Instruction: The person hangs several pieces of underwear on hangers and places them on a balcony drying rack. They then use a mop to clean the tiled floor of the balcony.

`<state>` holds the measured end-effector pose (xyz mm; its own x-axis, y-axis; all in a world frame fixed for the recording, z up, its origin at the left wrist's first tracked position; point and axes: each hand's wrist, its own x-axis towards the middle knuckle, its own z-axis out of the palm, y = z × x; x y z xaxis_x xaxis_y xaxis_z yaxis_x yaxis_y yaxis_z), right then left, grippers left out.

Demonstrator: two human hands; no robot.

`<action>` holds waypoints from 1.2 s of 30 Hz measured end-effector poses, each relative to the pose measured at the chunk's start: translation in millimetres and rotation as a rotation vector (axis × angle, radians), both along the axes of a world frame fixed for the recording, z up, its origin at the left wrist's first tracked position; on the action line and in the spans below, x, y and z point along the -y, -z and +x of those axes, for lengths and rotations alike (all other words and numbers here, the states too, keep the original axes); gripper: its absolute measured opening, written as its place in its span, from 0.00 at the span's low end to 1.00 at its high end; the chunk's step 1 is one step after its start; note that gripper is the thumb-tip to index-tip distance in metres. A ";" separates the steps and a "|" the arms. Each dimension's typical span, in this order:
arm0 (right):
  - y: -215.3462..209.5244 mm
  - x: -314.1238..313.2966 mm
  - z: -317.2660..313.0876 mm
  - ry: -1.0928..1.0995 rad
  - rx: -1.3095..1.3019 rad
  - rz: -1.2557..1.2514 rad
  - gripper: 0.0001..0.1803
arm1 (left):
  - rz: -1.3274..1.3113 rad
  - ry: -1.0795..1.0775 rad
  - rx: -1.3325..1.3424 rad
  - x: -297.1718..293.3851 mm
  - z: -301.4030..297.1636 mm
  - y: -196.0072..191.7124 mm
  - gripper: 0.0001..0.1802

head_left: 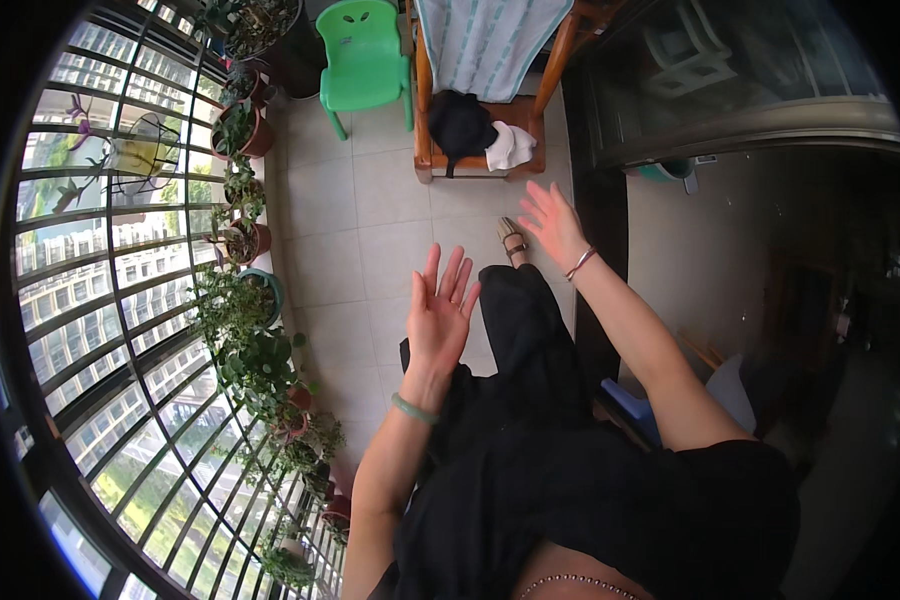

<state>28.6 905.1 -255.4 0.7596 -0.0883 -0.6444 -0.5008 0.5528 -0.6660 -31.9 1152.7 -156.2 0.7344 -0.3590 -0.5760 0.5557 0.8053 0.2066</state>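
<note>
My left hand (pixel 439 322) is held out in front of me, palm up, fingers apart, with nothing in it; a green bangle (pixel 413 409) circles that wrist. Farther ahead and to the right, my right hand (pixel 555 226) is also spread and holds nothing, with a thin metal bracelet (pixel 580 263) at the wrist. Neither hand touches anything. Beyond the right hand stands a wooden chair (pixel 425 160), a striped towel (pixel 490 45) over its back. On its seat lie a black cloth item (pixel 460 128) and a white cloth (pixel 511 147).
Potted plants (pixel 250 340) line the barred window (pixel 120 300) on the left. A small green plastic chair (pixel 360 65) stands ahead, left of the wooden one. Pale tiles (pixel 320 240) cover the floor. Glass door panels (pixel 750 260) run along the right. My sandalled foot (pixel 513 243) is below the right hand.
</note>
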 end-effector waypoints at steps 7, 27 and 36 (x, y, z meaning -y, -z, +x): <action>145.5 68.1 138.4 -0.179 -0.194 -0.221 0.40 | 0.011 -0.232 -0.159 71.2 61.6 68.0 0.27; 231.4 121.0 207.2 -0.331 -0.266 -0.229 0.30 | 0.086 -0.317 -0.342 211.9 198.0 209.4 0.28; 1.4 149.1 159.9 -0.371 0.017 0.026 0.26 | 0.115 -0.090 -0.488 220.4 189.6 179.3 0.38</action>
<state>188.5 756.1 -256.8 0.7476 0.2113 -0.6296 -0.6591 0.3527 -0.6642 157.7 932.3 -335.5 0.3947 -0.2204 -0.8920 0.5390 0.8418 0.0305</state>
